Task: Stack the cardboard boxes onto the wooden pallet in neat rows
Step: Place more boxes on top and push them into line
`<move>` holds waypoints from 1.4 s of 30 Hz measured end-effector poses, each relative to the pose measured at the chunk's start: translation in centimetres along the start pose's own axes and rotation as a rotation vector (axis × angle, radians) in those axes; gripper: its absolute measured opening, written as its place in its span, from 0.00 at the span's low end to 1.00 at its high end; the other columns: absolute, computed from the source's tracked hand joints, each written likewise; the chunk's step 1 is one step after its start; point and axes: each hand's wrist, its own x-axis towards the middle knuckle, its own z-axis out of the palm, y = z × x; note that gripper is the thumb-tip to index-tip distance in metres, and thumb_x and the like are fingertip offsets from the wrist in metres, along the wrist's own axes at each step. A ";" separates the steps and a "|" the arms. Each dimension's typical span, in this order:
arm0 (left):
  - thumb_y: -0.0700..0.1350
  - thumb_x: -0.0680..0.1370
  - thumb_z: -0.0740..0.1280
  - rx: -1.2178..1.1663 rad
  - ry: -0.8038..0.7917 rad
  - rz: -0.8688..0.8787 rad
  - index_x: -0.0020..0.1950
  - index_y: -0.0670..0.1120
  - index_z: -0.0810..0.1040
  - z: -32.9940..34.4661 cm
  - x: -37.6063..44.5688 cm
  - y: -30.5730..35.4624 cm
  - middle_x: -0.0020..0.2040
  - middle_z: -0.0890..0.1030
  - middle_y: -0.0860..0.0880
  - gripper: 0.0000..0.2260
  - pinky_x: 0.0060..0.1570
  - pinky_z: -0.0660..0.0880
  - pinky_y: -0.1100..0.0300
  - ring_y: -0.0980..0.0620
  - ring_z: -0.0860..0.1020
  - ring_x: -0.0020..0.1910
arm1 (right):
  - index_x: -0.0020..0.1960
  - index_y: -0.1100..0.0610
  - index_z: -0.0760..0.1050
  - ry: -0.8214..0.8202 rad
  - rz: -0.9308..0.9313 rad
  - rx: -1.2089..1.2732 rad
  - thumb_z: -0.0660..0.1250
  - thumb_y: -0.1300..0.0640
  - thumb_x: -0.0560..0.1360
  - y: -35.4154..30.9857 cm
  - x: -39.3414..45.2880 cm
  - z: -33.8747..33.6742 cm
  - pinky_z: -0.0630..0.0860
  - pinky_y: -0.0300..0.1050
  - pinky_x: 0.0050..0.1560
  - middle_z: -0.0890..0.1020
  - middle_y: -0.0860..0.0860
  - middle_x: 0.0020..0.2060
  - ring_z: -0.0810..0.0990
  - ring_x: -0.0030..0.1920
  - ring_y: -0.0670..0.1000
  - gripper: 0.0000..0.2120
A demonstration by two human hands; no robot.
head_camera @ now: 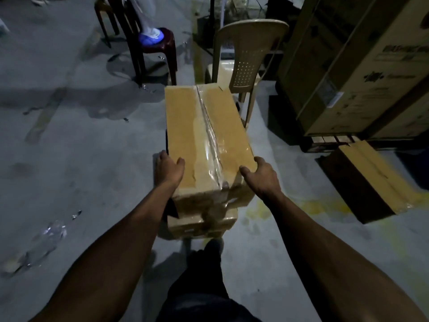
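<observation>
A: Where are the hands?
B: Left hand [169, 167] and right hand [260, 174] clasp the taped box's [204, 135] near corners; beneath them sits another box [202, 225].
A: Advice?
B: Probably lift evenly. No pallet visible.

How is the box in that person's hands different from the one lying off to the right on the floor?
The held box is gripped by the left hand and right hand; the floor box lies untouched. The held box sits atop another box; the floor box rests on concrete. Both are tan taped cardboard.
</observation>
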 end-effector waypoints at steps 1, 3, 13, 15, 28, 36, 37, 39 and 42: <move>0.50 0.81 0.64 -0.033 0.008 -0.050 0.76 0.42 0.63 0.4 2.2 0.7 0.74 0.68 0.42 0.26 0.62 0.70 0.51 0.39 0.71 0.69 | 0.76 0.55 0.63 -0.007 0.021 0.002 0.64 0.38 0.75 -0.9 2.2 0.1 0.75 0.61 0.64 0.73 0.58 0.70 0.74 0.66 0.62 0.36; 0.48 0.81 0.65 -0.083 0.006 -0.107 0.75 0.41 0.64 1.1 5.5 2.2 0.73 0.70 0.41 0.25 0.62 0.70 0.51 0.39 0.71 0.68 | 0.77 0.55 0.62 -0.036 0.046 0.012 0.66 0.39 0.76 -2.3 6.2 0.3 0.75 0.62 0.64 0.72 0.58 0.70 0.74 0.66 0.62 0.35; 0.56 0.78 0.69 -0.256 -0.087 -0.381 0.69 0.37 0.72 4.0 16.0 3.5 0.63 0.77 0.41 0.28 0.56 0.71 0.57 0.42 0.76 0.58 | 0.76 0.53 0.57 -0.243 0.210 0.109 0.71 0.26 0.60 -3.8 20.8 3.4 0.76 0.64 0.63 0.69 0.57 0.72 0.72 0.68 0.62 0.55; 0.64 0.71 0.73 -0.298 -0.125 -0.437 0.64 0.39 0.77 4.4 17.6 2.1 0.59 0.81 0.40 0.33 0.59 0.77 0.48 0.42 0.79 0.55 | 0.72 0.54 0.60 -0.269 0.235 0.125 0.72 0.29 0.63 -3.5 22.0 4.1 0.78 0.61 0.60 0.72 0.56 0.66 0.75 0.63 0.59 0.49; 0.56 0.74 0.75 -0.480 -0.259 -0.497 0.53 0.46 0.84 4.6 18.4 1.2 0.45 0.87 0.44 0.16 0.43 0.82 0.54 0.45 0.85 0.42 | 0.57 0.52 0.66 -0.242 0.298 0.029 0.70 0.27 0.67 -1.6 23.6 6.0 0.81 0.56 0.51 0.77 0.51 0.49 0.78 0.50 0.54 0.34; 0.60 0.72 0.74 -0.361 -0.327 -0.393 0.60 0.42 0.78 6.0 16.3 4.1 0.51 0.81 0.44 0.26 0.42 0.75 0.59 0.45 0.80 0.46 | 0.51 0.57 0.76 -0.103 0.380 0.054 0.60 0.17 0.56 1.6 19.0 2.4 0.77 0.48 0.36 0.82 0.55 0.41 0.82 0.41 0.57 0.47; 0.63 0.71 0.74 -0.336 -0.350 -0.374 0.58 0.43 0.77 6.3 15.7 5.0 0.52 0.80 0.45 0.28 0.46 0.76 0.57 0.44 0.79 0.48 | 0.51 0.57 0.77 -0.080 0.403 0.067 0.60 0.17 0.55 2.4 18.1 1.7 0.77 0.48 0.37 0.82 0.55 0.41 0.82 0.41 0.58 0.47; 0.67 0.65 0.75 -0.299 -0.411 -0.315 0.54 0.41 0.79 7.4 14.7 6.4 0.51 0.83 0.45 0.33 0.52 0.79 0.51 0.43 0.82 0.49 | 0.52 0.57 0.76 -0.017 0.453 0.101 0.61 0.17 0.56 3.9 16.0 0.1 0.79 0.51 0.42 0.82 0.55 0.43 0.81 0.43 0.59 0.46; 0.58 0.71 0.77 -0.284 -0.490 -0.208 0.48 0.44 0.83 9.4 12.5 9.2 0.47 0.85 0.46 0.18 0.47 0.80 0.57 0.46 0.84 0.47 | 0.56 0.57 0.75 0.096 0.525 0.164 0.64 0.19 0.61 6.6 12.7 -2.5 0.80 0.54 0.48 0.81 0.55 0.48 0.80 0.48 0.60 0.44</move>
